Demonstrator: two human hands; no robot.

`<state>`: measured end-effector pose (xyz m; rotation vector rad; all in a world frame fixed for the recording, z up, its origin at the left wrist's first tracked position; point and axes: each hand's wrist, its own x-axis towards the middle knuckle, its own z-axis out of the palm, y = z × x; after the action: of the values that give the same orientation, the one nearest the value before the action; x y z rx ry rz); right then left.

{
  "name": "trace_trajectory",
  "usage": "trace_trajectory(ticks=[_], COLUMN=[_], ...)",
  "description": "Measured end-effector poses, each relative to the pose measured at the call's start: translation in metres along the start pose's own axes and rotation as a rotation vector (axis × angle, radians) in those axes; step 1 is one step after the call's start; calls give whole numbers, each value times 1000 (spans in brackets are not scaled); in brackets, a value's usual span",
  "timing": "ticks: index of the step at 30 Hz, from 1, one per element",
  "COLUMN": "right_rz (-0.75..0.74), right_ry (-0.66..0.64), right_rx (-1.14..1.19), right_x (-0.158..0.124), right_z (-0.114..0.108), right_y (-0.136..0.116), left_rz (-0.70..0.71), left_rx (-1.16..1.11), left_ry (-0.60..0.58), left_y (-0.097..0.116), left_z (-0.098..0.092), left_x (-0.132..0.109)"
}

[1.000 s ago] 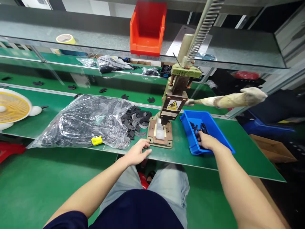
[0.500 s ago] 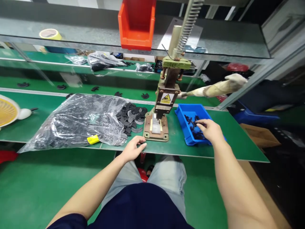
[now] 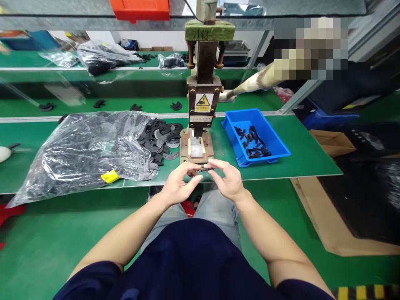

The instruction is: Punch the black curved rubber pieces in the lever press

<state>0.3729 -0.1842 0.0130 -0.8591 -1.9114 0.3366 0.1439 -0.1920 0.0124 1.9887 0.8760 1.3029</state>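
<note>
A small dark strip-like part (image 3: 205,169) is held between my two hands, in front of the press base. My right hand (image 3: 230,180) pinches its right end between thumb and fingers. My left hand (image 3: 181,183) has its curled fingertips on the left end, with the thumb just below. Fingers partly cover the part, so its full shape is hidden. Right behind my hands stands a hand press (image 3: 204,96), with a pale block (image 3: 196,150) on its base under the ram. A blue bin (image 3: 271,137) of similar black parts (image 3: 256,143) sits to the right.
A clear plastic bag (image 3: 84,150) of dark curved pieces lies left, some spilling out (image 3: 162,139) beside the press. The press lever (image 3: 256,81) juts out to the right. A shelf edge (image 3: 93,23) with an orange bin (image 3: 140,9) crosses above. Several curved pieces lie behind.
My right hand has left the blue bin and come to the middle with a small black part. My left hand has moved slightly right to meet it. The view has shifted too.
</note>
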Motion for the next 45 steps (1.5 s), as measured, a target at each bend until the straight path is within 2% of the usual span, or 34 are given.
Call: trace_trajectory(ticks=[6,8,10,11,13,15,16,19,22,24,27,29,33,37,40,44,45], right_rz=[-24,-17,-2,7,8,-50,-99,-254,-259,-212,-178,-201,-291,-328,-328,-327,-331], right_ry=[-51,-94,-90,-42,137,333,377,364,258,257,322,302,179,189,231,264,272], right_rx=[-5,-28,-86,-117,-144,-72,-21,170,228,225,240,237,120,-15,-30,-20,-15], right_x=[-2,2,15,27,60,103,126,184,212,210,186,162,112,80,73,74,74], right_z=[9,4,-11,-23,-50,-78,-89,-107,-104,-97,-85,-79,-67,-52,-44,-41,-40], right_y=[3,6,11,13,13,7,2,-16,-26,-28,-30,-31,-19,5,17,19,19], left_rz=[47,52,12,-20,-91,-140,-148,-124,-84,-58,-27,-17,-21,-35,-83,-315,-380], left_rx=[59,103,167,208,304,415,468,609,742,820,869,859,817,745,760,942,978], left_ry=[6,18,62,90,123,98,66,-65,-220,-307,-366,-376,-356,-357,-367,-232,-231], left_y=[-4,-15,-33,-45,-69,-90,-98,-111,-113,-111,-109,-109,-111,-111,-111,-118,-121], left_z=[-4,-8,-14,-18,-26,-33,-34,-34,-29,-26,-24,-24,-22,-23,-45,-105,-119], left_x=[-3,1,10,17,34,53,62,83,94,99,104,106,104,103,107,112,112])
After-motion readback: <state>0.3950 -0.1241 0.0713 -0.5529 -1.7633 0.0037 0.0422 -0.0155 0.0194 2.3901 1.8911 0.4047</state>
